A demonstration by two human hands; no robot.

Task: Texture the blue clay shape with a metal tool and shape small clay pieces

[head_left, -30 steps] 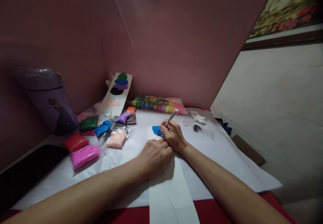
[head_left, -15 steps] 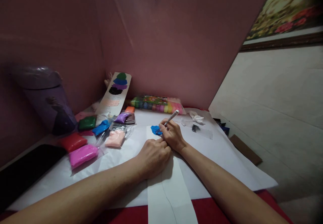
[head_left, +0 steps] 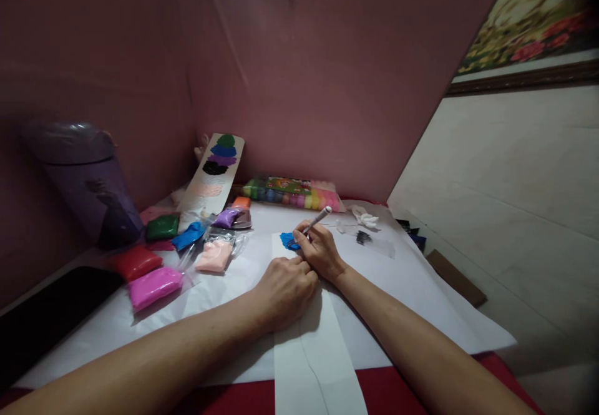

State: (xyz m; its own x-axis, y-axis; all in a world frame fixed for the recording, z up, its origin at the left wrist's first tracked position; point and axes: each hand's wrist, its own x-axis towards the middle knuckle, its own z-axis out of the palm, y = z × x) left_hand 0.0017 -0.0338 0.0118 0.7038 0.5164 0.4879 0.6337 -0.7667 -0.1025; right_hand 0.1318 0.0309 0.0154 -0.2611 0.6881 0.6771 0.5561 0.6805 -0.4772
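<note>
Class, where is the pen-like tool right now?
In the head view, the pen-like tool is right of centre, in the right hand, beside the blue patch.

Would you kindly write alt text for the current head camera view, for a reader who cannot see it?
A right hand holds a slim tool at a blue patch on a long white card; the left hand rests on the card. Colored packets lie to the left, near a purple container.

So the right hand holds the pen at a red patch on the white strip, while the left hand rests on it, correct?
Not quite: the head view shows the patch is blue, not red. The rest is right: the right hand has the pen there, and the left hand rests on the white strip.
</note>
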